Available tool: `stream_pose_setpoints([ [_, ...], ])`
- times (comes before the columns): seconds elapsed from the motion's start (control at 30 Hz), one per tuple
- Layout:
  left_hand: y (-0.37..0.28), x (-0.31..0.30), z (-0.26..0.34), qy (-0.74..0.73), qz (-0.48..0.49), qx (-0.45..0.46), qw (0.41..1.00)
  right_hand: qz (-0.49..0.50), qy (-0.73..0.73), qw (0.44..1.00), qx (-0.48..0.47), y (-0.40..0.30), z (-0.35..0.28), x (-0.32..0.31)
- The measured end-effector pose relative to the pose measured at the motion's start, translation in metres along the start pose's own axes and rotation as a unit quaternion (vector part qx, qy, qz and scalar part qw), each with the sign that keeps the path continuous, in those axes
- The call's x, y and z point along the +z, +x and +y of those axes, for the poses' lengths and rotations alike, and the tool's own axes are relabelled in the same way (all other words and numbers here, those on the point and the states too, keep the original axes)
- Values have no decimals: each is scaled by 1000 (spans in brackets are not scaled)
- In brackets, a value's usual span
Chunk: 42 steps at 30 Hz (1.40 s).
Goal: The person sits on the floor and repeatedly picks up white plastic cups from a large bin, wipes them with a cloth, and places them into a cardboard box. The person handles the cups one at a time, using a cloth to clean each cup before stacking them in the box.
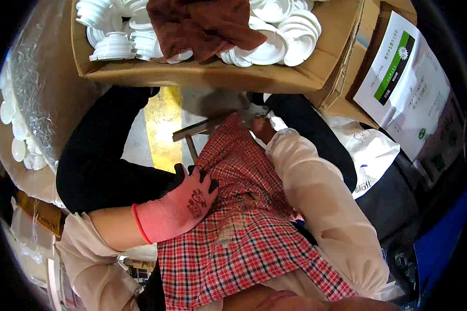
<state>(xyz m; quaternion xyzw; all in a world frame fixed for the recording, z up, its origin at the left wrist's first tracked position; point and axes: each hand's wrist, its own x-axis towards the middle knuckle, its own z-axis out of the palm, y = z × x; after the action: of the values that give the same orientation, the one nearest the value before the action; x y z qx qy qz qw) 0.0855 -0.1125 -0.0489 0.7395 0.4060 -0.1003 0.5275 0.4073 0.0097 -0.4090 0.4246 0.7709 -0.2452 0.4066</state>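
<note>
My left hand (186, 202), in a pink glove with black fingertips, lies on the red plaid apron (233, 248) over my lap, its fingers slightly spread. Lower between my legs, my right hand (262, 128) reaches down by the apron's far edge; its fingers are partly hidden, with a small whitish thing beside it. A metal bar frame (192, 130) shows left of the apron's tip. Ahead stands a cardboard box (202, 76) holding stacked white plastic lids or cups (113, 46), with a brown cloth (202, 27) draped on top.
On the left, a large container lined with clear plastic (35, 105) holds pale round pieces (18, 149). To the right are a printed carton (408, 85) and a white sack (369, 147) bearing writing. The floor has a yellow stripe (163, 128).
</note>
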Motion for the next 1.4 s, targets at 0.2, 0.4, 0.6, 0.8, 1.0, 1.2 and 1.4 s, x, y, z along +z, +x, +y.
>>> stream_pose_setpoints([
  [0.2,16,-27,5,16,-36,-37,999,-49,-17,999,7,49,12,-31],
  [0.4,31,-42,12,40,69,-60,995,-102,-55,992,-54,85,-26,-31],
  [0.6,38,-60,3,53,108,-51,991,-131,-63,987,-74,88,-37,-30],
  [0.8,42,-50,-1,125,104,-79,984,-162,-80,971,-154,65,-54,-34],
  [1.0,40,-17,-31,100,256,-63,959,-198,-151,930,-268,-11,-60,-89],
  [1.2,11,-58,-36,33,350,-194,916,-101,-404,844,-338,-132,-90,-273],
  [1.4,-21,-82,-61,-166,592,-289,734,275,101,887,-358,-236,-146,-420],
])
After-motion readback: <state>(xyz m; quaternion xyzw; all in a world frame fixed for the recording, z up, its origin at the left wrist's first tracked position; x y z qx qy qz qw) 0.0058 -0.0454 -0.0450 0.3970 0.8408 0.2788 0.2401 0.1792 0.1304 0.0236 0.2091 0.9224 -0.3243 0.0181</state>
